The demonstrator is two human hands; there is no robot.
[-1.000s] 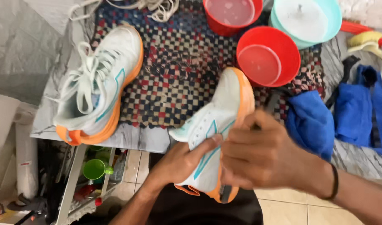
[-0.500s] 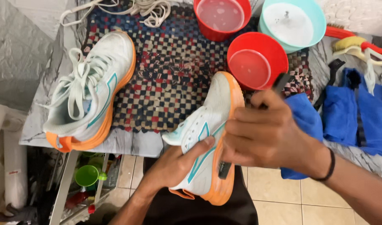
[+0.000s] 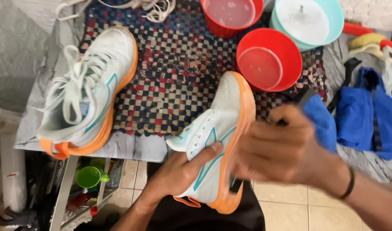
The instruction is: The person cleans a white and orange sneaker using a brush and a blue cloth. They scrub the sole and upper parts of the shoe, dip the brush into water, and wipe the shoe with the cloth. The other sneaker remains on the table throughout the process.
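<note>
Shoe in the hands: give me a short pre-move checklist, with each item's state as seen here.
1. Left hand grips the shoe by its side: ok.
2. Right hand holds a dark brush at the orange sole: ok.
3. Brush bristles touching the sole: cannot tell, blurred.
4. Red bowl upright on the mat: ok.
5. Second shoe clear of both hands: ok.

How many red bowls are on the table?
2: one red bowl beside the held shoe, another at the top edge, partly cut off. Others may lie outside the frame.
</note>
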